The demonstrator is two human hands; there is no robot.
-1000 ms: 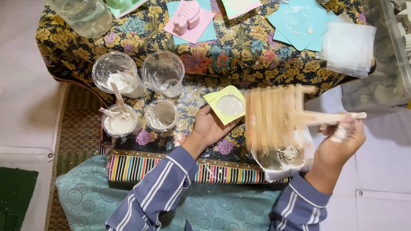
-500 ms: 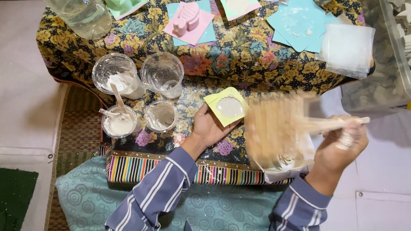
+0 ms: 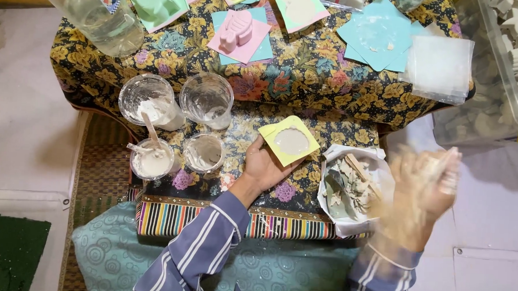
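The left hand [image 3: 264, 166] is lying palm up at the centre of the floral-clothed table [image 3: 330, 85], its fingers closing under and around a yellow square mould [image 3: 289, 141] filled with pale grey paste. The right hand [image 3: 424, 185] is blurring at about four o'clock from the mould, beside and partly over a white bag of scraps and wooden sticks [image 3: 354, 189]; whether its fingers are apart or together, I cannot tell. At nine o'clock from the mould four clear plastic cups [image 3: 206, 100] are standing, smeared white. At twelve o'clock a pink fish-shaped mould [image 3: 235, 30] is lying on a turquoise square. At two o'clock a clear flat packet [image 3: 439, 68] is resting. A clear water bottle with a coloured label [image 3: 97, 13] is lying at ten o'clock.
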